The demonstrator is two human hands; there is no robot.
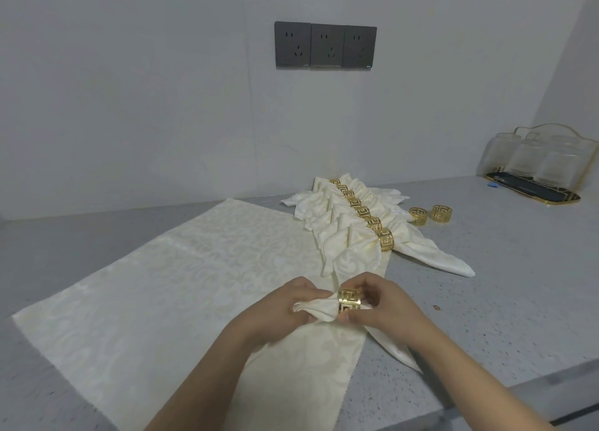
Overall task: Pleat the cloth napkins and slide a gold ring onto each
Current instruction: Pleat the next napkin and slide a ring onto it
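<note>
A pleated cream napkin is bunched between both hands near the counter's front. My left hand pinches its gathered left end. My right hand holds a gold ring that sits around the napkin's middle; the napkin's tail trails to the lower right. Behind it lies a row of several ringed napkins. Two loose gold rings stand to the right of that row. A flat cream napkin is spread under and left of my hands.
The grey speckled counter ends at a front edge low on the right. A gold-framed rack of glass jars stands at the back right. Dark wall sockets sit on the wall behind.
</note>
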